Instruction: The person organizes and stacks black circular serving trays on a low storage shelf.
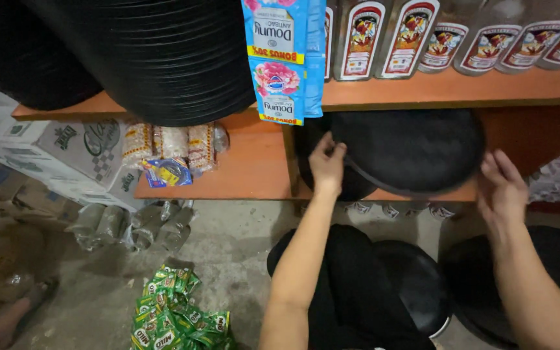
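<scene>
Black round pan (416,152) sits tilted on the lower orange shelf (247,175), right part, under the upper shelf board. Left hand (326,165) grips its left rim, fingers curled over the edge, thumb side hidden. Right hand (501,188) is at the right rim, fingers spread and loosely bent, touching or just off the edge, can't tell which. A second dark round piece (351,185) sits behind and below the pan, near the shelf's front edge. Blue sachet strip (280,61) hangs from the upper shelf over the left hand. Bottles with red labels (416,35) line the upper shelf. Wrapped snack packs (170,142) at the lower shelf's left end. Green sachets (176,317) lie on the concrete floor (228,246).
</scene>
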